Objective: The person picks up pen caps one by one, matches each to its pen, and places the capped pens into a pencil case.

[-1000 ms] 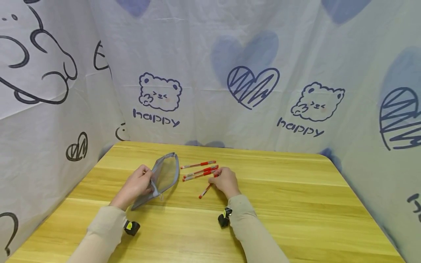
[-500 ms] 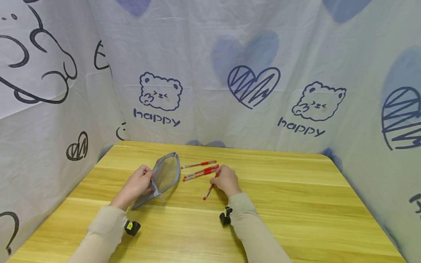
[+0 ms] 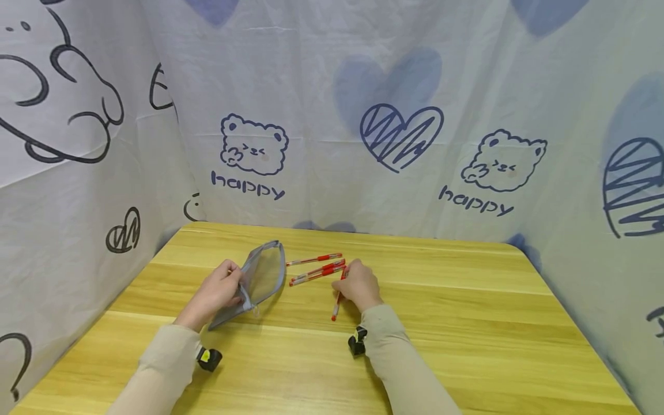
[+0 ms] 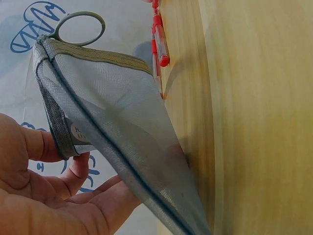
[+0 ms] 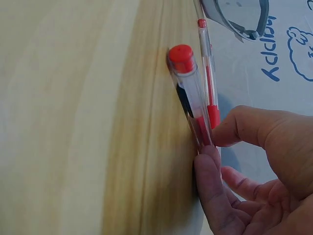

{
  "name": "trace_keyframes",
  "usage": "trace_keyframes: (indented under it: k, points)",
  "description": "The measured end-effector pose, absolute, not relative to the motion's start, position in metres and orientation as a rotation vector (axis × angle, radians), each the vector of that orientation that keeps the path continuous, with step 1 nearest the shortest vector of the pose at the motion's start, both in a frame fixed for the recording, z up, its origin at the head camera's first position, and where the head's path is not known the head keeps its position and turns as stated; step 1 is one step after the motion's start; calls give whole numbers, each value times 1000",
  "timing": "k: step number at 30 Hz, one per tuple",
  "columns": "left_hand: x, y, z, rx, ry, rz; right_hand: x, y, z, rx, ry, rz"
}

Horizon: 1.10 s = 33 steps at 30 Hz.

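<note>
Between the left thumb and fingers, my left hand [image 3: 214,293] grips the rim of a grey mesh zipper pouch [image 3: 263,276]. The pouch's mouth gapes toward the pens, and a ring-shaped pull [image 4: 82,28] hangs at its zipper end. My right hand [image 3: 359,286] pinches a red gel pen [image 5: 191,93] between thumb and fingers. That pen slants with its red end toward me, low over the table; its other end is hidden by the hand. Left of the right hand lie more red pens: a single one [image 3: 314,259] farther back and two side by side [image 3: 317,273].
A wood-grain table [image 3: 467,323] lies under both hands. White cloth [image 3: 321,190] printed with hearts and bears hangs along its back and sides. A small black wrist device sits at each cuff.
The pen in my right hand has pivoted, its red end swinging rightward and toward me. My right hand has shifted slightly right. My left hand and the pouch stay nearly still.
</note>
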<state>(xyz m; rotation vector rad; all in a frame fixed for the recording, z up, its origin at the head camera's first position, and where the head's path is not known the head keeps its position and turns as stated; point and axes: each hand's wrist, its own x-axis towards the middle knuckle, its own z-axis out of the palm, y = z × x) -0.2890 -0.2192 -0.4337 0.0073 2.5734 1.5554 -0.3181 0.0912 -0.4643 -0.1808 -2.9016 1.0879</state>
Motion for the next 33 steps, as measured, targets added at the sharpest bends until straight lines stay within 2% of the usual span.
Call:
trace_keyframes:
  k: [21, 33]
  points:
    - [-289, -219, -433, 36, 2560, 1580, -320, 93, -463, -220, -2929, 979]
    - [-290, -220, -434, 10, 2563, 1582, -322, 106, -465, -190, -2838, 1440]
